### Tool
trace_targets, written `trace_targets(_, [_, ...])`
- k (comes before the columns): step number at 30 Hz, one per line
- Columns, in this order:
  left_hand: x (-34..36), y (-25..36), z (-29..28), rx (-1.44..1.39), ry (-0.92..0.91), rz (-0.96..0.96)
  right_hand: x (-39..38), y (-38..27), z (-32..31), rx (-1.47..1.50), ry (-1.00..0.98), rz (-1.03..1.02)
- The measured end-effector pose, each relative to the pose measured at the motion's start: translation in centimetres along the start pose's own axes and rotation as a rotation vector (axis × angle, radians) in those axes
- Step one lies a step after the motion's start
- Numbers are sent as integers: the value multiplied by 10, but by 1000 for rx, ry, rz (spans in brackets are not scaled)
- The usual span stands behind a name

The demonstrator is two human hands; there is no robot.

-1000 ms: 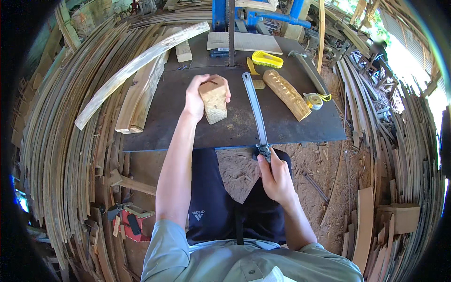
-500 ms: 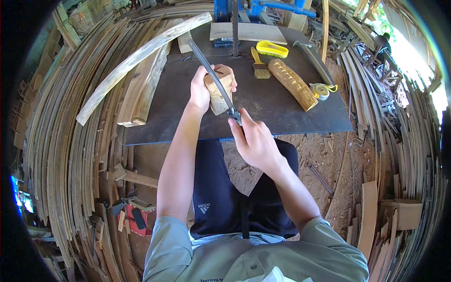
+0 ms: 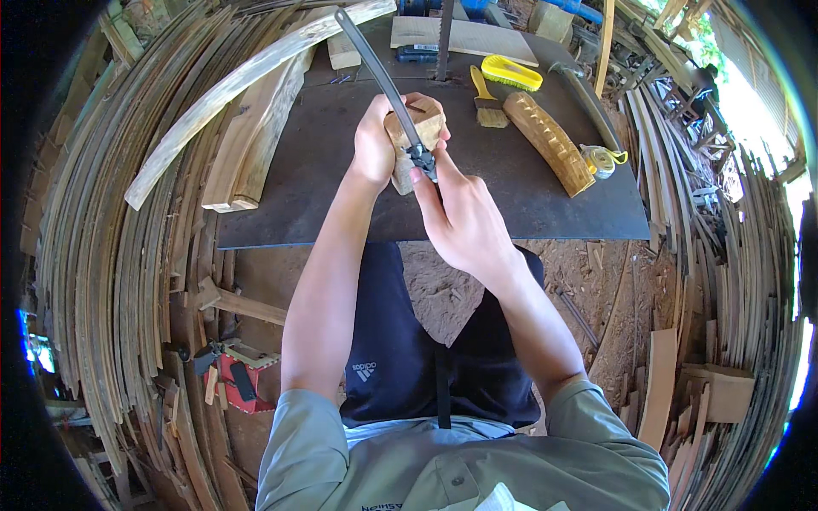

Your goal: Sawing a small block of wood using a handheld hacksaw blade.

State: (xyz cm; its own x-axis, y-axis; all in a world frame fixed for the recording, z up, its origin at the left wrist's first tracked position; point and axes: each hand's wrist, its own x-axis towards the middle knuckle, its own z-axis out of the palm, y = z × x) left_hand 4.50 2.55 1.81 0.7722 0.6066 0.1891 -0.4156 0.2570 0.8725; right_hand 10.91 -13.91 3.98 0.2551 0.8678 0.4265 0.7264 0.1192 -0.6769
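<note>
In front of me, over the table's near half, my left hand (image 3: 375,140) is closed around a pale wooden block (image 3: 401,176), gripping it from the left side. What looks like a hacksaw (image 3: 380,72) lies across the block, its long grey frame slanting away to the upper left. My right hand (image 3: 464,213) is wrapped round its handle, which is mostly hidden by the fingers. The right fingertips are close to the block's near right side. A small dark slot or mark shows on the block's top. The blade's contact with the wood is hidden beneath the frame.
On the dark table (image 3: 298,204) at right lie a brush (image 3: 490,109), a yellow scrubbing brush (image 3: 511,73), a notched wooden piece (image 3: 548,140), a hammer (image 3: 594,106) and a tape measure (image 3: 601,160). Long timbers (image 3: 247,140) lie at left. An upright saw blade (image 3: 444,43) stands behind.
The hacksaw has slid forward over the block, away from me. My right hand has come up closer to the block, while my left hand keeps its grip. The whole view has shifted slightly.
</note>
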Motion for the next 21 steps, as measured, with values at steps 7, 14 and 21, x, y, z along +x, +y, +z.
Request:
trace_targets(7, [-1, -1, 0, 31, -8, 23, 4, 0, 3, 9, -23, 12])
trace_targets(14, [-2, 0, 6, 43, 30, 14, 4, 2, 2, -37, 9, 10])
trace_targets(21, [-1, 8, 11, 51, 60, -58, 1, -4, 3, -67, -35, 56])
